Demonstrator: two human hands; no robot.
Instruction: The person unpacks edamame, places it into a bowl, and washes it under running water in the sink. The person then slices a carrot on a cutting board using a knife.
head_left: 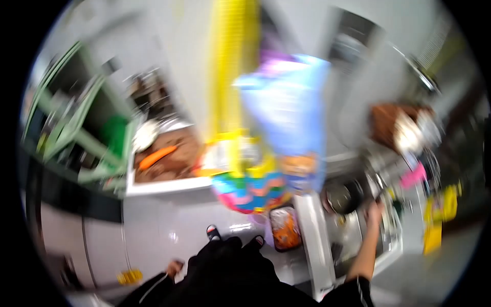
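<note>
My right hand (375,211) reaches over the sink (353,253), next to a dark round pot (343,196) in the basin. A metal faucet (379,180) is just beyond its fingers. Motion blur hides whether those fingers are closed on anything. Low at my left side hangs my left hand (175,267), away from the counter and the sink. Its fingers are small and smeared, and I cannot make out anything in them.
A white-edged counter with a brown top (181,166) holds an orange object (157,157). A blue bag (289,102) and a colourful bag (250,192) hang ahead. A tray with orange contents (285,228) is on the floor. Green shelving (76,125) is at left.
</note>
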